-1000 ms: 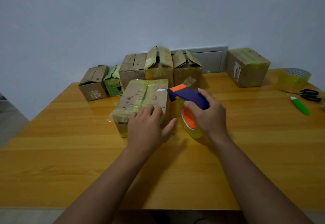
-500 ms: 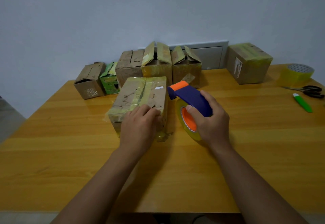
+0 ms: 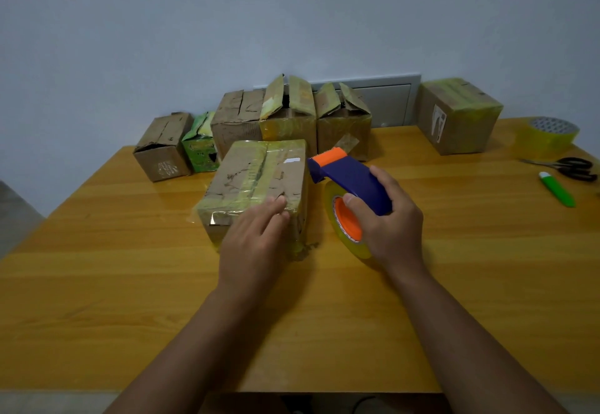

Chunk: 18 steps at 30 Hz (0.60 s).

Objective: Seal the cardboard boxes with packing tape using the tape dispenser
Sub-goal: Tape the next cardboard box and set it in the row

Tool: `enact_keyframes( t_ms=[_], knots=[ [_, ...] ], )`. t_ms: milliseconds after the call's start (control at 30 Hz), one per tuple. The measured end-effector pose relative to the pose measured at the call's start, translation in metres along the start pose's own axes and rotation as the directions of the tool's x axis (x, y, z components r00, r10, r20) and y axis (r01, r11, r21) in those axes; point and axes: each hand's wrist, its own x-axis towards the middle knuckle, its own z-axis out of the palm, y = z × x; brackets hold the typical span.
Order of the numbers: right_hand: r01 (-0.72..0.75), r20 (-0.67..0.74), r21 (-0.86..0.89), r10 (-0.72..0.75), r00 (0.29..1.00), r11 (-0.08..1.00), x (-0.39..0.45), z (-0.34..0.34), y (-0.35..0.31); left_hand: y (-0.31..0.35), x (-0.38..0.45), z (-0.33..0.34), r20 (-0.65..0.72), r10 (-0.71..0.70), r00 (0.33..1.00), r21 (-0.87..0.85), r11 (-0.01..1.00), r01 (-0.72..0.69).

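Brown cardboard box [image 3: 259,183] sits mid-frame on the desk [image 3: 454,251], already taped. The left hand [image 3: 256,244] lies flat on its near edge. The right hand [image 3: 389,222] grips the tape dispenser [image 3: 347,183] beside it. Best to rub the tape down hard.

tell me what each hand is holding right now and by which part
The right hand grips the tape dispenser by its blue handle. The left hand holds nothing; its straight fingers rest on the near end of the taped box.

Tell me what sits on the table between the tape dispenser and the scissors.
Only bare wood: in the head view, nothing lies on the table between the tape dispenser and the scissors.
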Motion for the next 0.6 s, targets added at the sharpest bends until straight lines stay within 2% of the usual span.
enact_keyframes(
  t_ms=[100,233,367,433,500,600],
  knots=[
    [-0.003,-0.004,0.010,0.003,1.000,1.000,0.001,0.000,0.000,0.003,-0.012,0.005,0.055,0.008,0.998,-0.003,1.000,-0.008],
    [-0.002,-0.003,0.010,0.002,1.000,1.000,0.001,0.000,0.000,-0.001,-0.015,-0.006,0.153,0.086,0.984,0.041,0.995,-0.094],
    [0.005,-0.010,0.005,-0.005,1.000,1.000,0.000,-0.001,0.000,-0.009,0.013,-0.024,0.165,0.038,0.986,-0.046,0.998,-0.031],
    [0.001,-0.004,0.017,-0.001,1.000,1.000,0.000,-0.001,0.000,-0.015,0.027,-0.029,0.186,0.055,0.981,-0.054,0.997,-0.046],
    [0.002,-0.002,0.015,-0.002,1.000,1.000,0.000,-0.001,0.001,-0.022,0.034,-0.027,0.215,0.095,0.972,-0.037,0.995,-0.089],
    [0.004,0.001,0.014,-0.004,1.000,1.000,0.001,-0.001,0.001,-0.028,0.034,-0.017,0.240,0.060,0.969,0.058,0.995,-0.076]
  ],
)
